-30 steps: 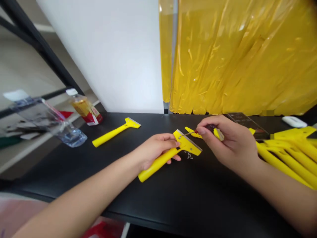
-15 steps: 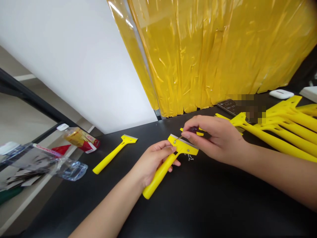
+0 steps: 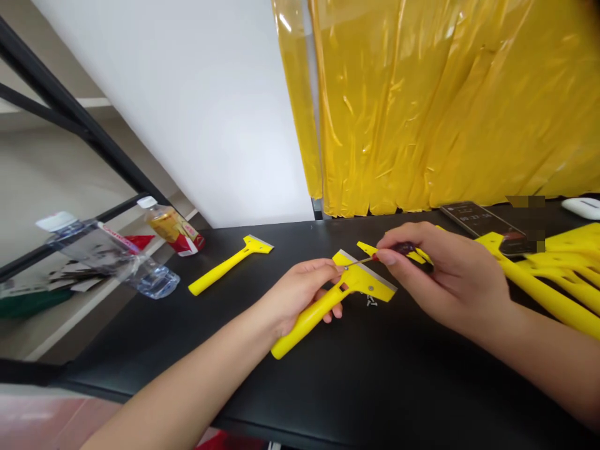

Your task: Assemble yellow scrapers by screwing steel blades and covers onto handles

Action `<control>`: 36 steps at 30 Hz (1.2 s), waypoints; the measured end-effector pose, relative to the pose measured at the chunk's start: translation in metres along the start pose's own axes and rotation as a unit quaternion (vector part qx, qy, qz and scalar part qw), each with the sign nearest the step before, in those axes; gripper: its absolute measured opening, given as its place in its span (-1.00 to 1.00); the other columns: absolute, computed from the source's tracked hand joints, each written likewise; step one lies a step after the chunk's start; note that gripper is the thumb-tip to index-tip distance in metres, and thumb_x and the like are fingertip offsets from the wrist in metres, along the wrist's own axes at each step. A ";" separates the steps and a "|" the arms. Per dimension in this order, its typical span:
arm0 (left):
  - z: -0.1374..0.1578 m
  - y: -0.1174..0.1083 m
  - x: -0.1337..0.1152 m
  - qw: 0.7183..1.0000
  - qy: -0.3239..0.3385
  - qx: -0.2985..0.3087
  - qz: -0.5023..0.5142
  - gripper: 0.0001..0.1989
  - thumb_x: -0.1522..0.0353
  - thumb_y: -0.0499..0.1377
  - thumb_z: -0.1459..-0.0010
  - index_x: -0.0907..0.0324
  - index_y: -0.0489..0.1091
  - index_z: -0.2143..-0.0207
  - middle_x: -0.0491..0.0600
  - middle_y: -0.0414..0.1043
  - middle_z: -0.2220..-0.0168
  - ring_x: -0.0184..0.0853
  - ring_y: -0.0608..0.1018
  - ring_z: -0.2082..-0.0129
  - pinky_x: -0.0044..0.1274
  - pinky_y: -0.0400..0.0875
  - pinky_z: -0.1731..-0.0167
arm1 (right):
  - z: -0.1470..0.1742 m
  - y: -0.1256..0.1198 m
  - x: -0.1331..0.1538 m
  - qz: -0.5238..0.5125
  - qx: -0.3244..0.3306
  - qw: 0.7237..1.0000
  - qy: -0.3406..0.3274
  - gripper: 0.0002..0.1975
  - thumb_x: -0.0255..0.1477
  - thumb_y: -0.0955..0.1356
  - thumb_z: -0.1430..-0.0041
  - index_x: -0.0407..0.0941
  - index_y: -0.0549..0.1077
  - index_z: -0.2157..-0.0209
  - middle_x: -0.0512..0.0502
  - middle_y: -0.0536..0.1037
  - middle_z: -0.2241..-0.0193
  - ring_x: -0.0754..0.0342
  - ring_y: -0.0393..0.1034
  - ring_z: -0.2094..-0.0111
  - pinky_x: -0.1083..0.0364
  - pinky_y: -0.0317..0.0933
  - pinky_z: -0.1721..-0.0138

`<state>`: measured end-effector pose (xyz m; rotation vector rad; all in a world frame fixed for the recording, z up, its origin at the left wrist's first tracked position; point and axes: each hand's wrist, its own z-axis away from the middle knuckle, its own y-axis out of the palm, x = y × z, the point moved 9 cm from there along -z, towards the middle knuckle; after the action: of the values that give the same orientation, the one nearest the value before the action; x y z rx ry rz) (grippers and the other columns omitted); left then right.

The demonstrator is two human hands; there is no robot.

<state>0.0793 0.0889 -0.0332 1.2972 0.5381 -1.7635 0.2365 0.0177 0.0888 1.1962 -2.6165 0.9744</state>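
Note:
My left hand (image 3: 312,290) is closed round the neck of a yellow scraper (image 3: 319,314) with a metal blade along its wide head. Its thumb and fingertip press close to a screw (image 3: 346,268) at the head's left side. Between the thumb and fingers of my right hand (image 3: 445,281) is a screwdriver (image 3: 370,257) with a dark red handle, its thin shaft reaching to that screw. A second screw (image 3: 370,288) sits in the head's right side. Several loose screws (image 3: 371,301) lie on the black table just beyond the scraper.
Another yellow scraper (image 3: 229,265) lies to the left on the table (image 3: 244,381). Yellow scraper handles (image 3: 557,294) are heaped at the right. Behind them are a phone (image 3: 487,226) and a white case (image 3: 581,207). A clear bottle (image 3: 112,256) and a drink bottle (image 3: 173,228) are at the left.
The view has turned, so most things sit further right in it. My left hand still holds the scraper, and the screwdriver stays at the same screw, its shaft now lying flatter.

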 end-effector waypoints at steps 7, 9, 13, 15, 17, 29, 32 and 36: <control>-0.001 0.001 0.000 1.000 0.005 0.015 0.005 -0.83 0.27 0.23 -0.29 0.21 0.41 0.25 0.01 0.56 0.32 -0.39 0.57 0.59 -0.61 0.40 0.68 | 0.001 -0.002 0.000 0.015 -0.013 1.000 -0.009 -0.97 -0.38 0.39 -0.38 -0.03 0.46 0.18 0.02 0.62 0.34 0.10 0.54 0.34 0.14 0.34 0.31; -0.001 0.001 0.000 1.000 0.009 0.018 -0.001 -0.82 0.26 0.23 -0.29 0.21 0.42 0.22 0.02 0.57 0.28 -0.40 0.56 0.59 -0.61 0.40 0.67 | 0.002 -0.002 0.001 0.015 -0.014 1.000 -0.010 -0.97 -0.39 0.39 -0.38 -0.03 0.46 0.18 0.02 0.62 0.34 0.11 0.54 0.35 0.14 0.34 0.31; -0.001 0.000 -0.001 1.000 0.016 0.015 -0.004 -0.81 0.25 0.21 -0.30 0.20 0.41 0.20 0.03 0.57 0.26 -0.42 0.55 0.59 -0.62 0.39 0.67 | 0.002 -0.002 0.004 0.019 -0.014 1.000 -0.019 -0.98 -0.41 0.39 -0.38 -0.03 0.46 0.17 0.02 0.62 0.34 0.11 0.54 0.35 0.14 0.34 0.31; -0.001 0.000 -0.001 1.000 0.018 0.015 -0.006 -0.81 0.24 0.20 -0.30 0.19 0.40 0.21 0.02 0.57 0.27 -0.42 0.54 0.60 -0.62 0.39 0.67 | 0.002 -0.002 0.006 0.020 -0.013 0.999 -0.023 -0.98 -0.42 0.39 -0.38 -0.03 0.46 0.17 0.02 0.62 0.34 0.12 0.53 0.35 0.14 0.34 0.32; -0.001 0.001 -0.001 1.000 0.020 0.018 -0.007 -0.81 0.23 0.20 -0.30 0.18 0.40 0.22 0.02 0.57 0.28 -0.43 0.53 0.60 -0.62 0.38 0.67 | 0.001 -0.002 0.008 0.017 -0.012 0.999 -0.024 -0.99 -0.43 0.39 -0.38 -0.04 0.46 0.18 0.03 0.62 0.34 0.13 0.53 0.36 0.15 0.33 0.32; 0.001 0.005 -0.003 0.999 0.021 0.024 -0.005 -0.79 0.22 0.19 -0.32 0.20 0.40 0.22 0.03 0.57 0.28 -0.43 0.52 0.60 -0.61 0.38 0.66 | 0.005 -0.009 0.004 0.007 -0.046 0.999 -0.003 -0.93 -0.44 0.42 -0.35 0.00 0.46 0.16 0.03 0.61 0.34 0.11 0.52 0.35 0.12 0.35 0.31; 0.001 0.004 -0.002 0.999 0.019 0.026 -0.002 -0.78 0.20 0.18 -0.32 0.19 0.39 0.20 0.02 0.57 0.28 -0.43 0.52 0.60 -0.61 0.38 0.66 | 0.006 -0.010 0.003 0.013 -0.046 0.999 0.000 -0.93 -0.43 0.42 -0.35 0.01 0.46 0.17 0.03 0.62 0.34 0.10 0.52 0.36 0.11 0.36 0.32; 0.001 0.004 -0.003 0.999 0.021 0.024 -0.005 -0.80 0.22 0.19 -0.31 0.19 0.39 0.21 0.01 0.57 0.28 -0.43 0.52 0.60 -0.61 0.38 0.66 | 0.006 -0.006 0.005 0.009 -0.037 0.999 -0.008 -0.94 -0.42 0.42 -0.35 0.00 0.46 0.17 0.04 0.62 0.34 0.10 0.52 0.37 0.11 0.35 0.32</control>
<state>0.0822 0.0874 -0.0297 1.3687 0.5295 -1.7718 0.2388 0.0080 0.0890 1.1702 -2.6543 0.8652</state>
